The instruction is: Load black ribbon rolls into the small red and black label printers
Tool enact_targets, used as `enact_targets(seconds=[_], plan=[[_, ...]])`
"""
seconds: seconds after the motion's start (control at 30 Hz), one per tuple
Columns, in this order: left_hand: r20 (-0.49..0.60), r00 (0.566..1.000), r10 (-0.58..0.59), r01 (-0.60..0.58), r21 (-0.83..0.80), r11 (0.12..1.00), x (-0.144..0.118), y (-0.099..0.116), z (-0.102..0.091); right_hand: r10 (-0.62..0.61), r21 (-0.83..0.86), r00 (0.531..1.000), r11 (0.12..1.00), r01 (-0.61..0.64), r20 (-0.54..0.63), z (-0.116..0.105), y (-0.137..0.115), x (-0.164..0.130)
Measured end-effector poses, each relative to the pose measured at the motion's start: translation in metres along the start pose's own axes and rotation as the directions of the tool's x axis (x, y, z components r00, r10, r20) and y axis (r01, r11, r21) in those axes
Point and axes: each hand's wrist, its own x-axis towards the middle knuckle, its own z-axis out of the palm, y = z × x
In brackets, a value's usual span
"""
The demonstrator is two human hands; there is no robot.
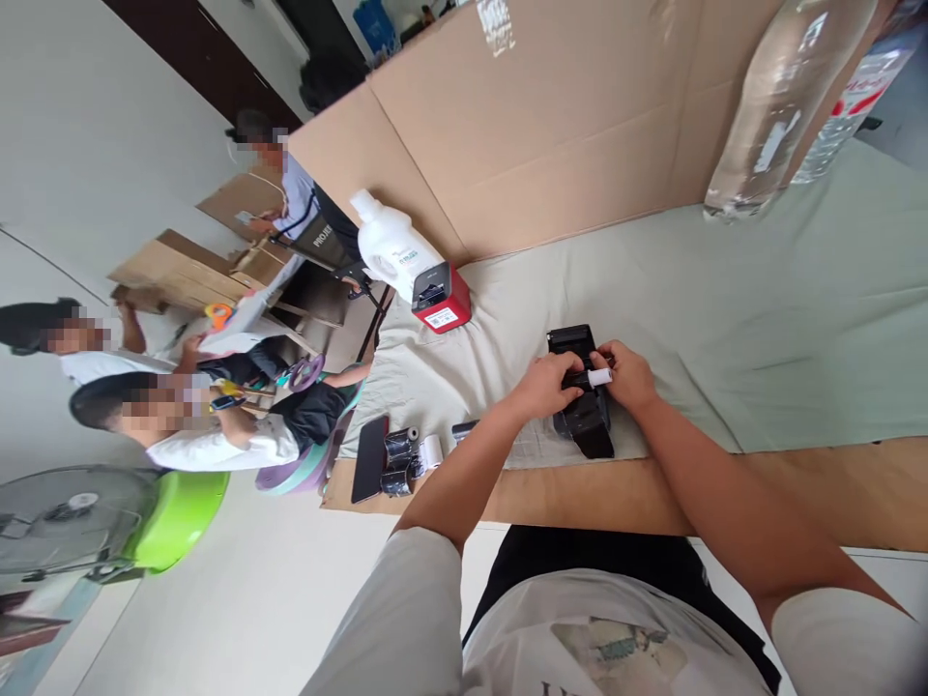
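Observation:
On the cloth-covered table lies a black device (pixel 591 433) that looks like a small receipt printer, its upper part raised. Over it, a small white paper roll (pixel 601 377) sits between my two hands. The fingers and thumb of my left hand (pixel 547 385) close round the dark part at the roll's left end. My right hand (pixel 629 375) is bent inward, its fingertips pressed at the roll's right end. Whether that dark part is wrapping or a piece of the device cannot be made out.
At the table's left end lie a black phone (pixel 369 459) and several small rolls (pixel 397 476), some black-wrapped. Behind stand a red and black box (pixel 444 298), a white jug (pixel 397 242), a cardboard panel (pixel 565 126) and a large clear bottle (pixel 779 116). Other people sit at the left.

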Motion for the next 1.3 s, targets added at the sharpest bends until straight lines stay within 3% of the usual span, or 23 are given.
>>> enact_targets(seconds=[0.13, 0.27, 0.33, 0.47, 0.53, 0.67, 0.87, 0.93, 1.0, 1.17, 1.3], plan=[[-0.015, 1.000, -0.028, 0.027, -0.024, 0.999, -0.009, 0.000, 0.000, 0.025, 0.094, 1.000, 0.995, -0.026, 0.007, 0.001, 0.002, 0.004], [-0.110, 0.989, -0.098, 0.089, -0.082, 0.993, -0.015, 0.005, 0.006, 0.131, 0.353, 0.982, 0.933, -0.075, -0.137, -0.001, 0.003, 0.003], [-0.176, 0.982, -0.063, 0.039, -0.139, 0.990, -0.018, 0.012, 0.012, 0.140, 0.475, 0.970, 0.880, -0.030, -0.200, -0.003, -0.001, -0.004], [-0.346, 0.936, 0.058, -0.154, -0.258, 0.954, -0.025, 0.030, 0.034, -0.226, 0.535, 0.967, 0.805, 0.254, -0.120, -0.006, -0.018, -0.027], [-0.402, 0.915, 0.041, -0.175, -0.301, 0.938, -0.029, 0.035, 0.046, -0.290, 0.574, 0.954, 0.771, 0.277, -0.072, -0.006, -0.025, -0.036], [-0.408, 0.910, -0.079, -0.099, -0.397, 0.912, -0.034, 0.026, 0.053, -0.231, 0.631, 0.972, 0.749, 0.202, -0.037, -0.009, -0.032, -0.038], [-0.354, 0.898, -0.260, 0.089, -0.434, 0.897, -0.042, 0.007, 0.033, -0.016, 0.569, 0.995, 0.821, -0.045, 0.102, -0.018, -0.024, -0.020], [-0.344, 0.906, -0.245, 0.087, -0.417, 0.905, -0.041, 0.005, 0.031, 0.005, 0.545, 0.980, 0.831, -0.114, 0.199, -0.020, -0.019, -0.015], [-0.365, 0.909, -0.201, 0.057, -0.370, 0.927, -0.036, 0.004, 0.033, -0.006, 0.527, 0.976, 0.843, -0.111, 0.215, -0.020, -0.015, -0.012], [-0.346, 0.935, -0.073, -0.010, -0.234, 0.972, -0.023, 0.000, 0.043, 0.030, 0.458, 0.998, 0.888, -0.050, 0.050, -0.017, -0.008, -0.007], [-0.354, 0.932, -0.078, 0.006, -0.200, 0.980, -0.019, -0.002, 0.042, 0.053, 0.409, 0.998, 0.910, -0.063, 0.034, -0.015, -0.003, -0.004]])
